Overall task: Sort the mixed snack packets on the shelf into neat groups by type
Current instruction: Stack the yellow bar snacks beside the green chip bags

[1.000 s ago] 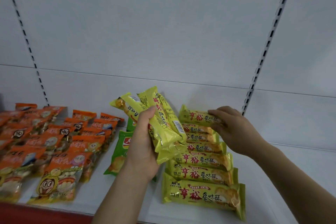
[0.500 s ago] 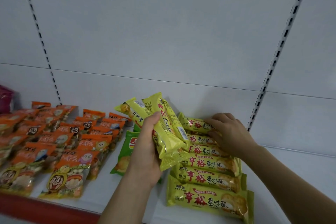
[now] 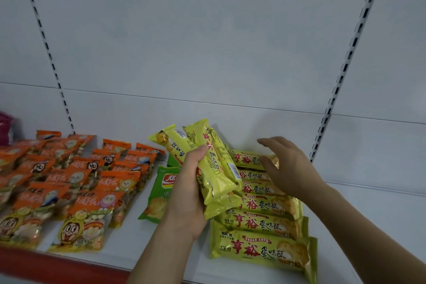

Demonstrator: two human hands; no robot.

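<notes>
My left hand [image 3: 187, 193] grips a bundle of long yellow-green snack packets [image 3: 213, 166], held tilted above the white shelf [image 3: 380, 214]. To its right, several matching yellow-green packets [image 3: 260, 249] lie in a column running from the shelf's front edge to the back. My right hand [image 3: 288, 168] hovers over the rearmost packet [image 3: 247, 159] of that column with fingers spread, holding nothing. A green chip bag [image 3: 159, 193] lies flat just left of my left hand, partly hidden by it.
Rows of orange snack bags [image 3: 76, 182] cover the shelf's left half. A pink object [image 3: 5, 128] sits at the far left edge. Slotted uprights [image 3: 345, 64] run up the white back panel. A red strip [image 3: 57, 265] lines the front edge.
My right hand has let go of the rearmost packet and lifted off it with fingers spread. The left hand keeps its bundle. The view shifted slightly left.
</notes>
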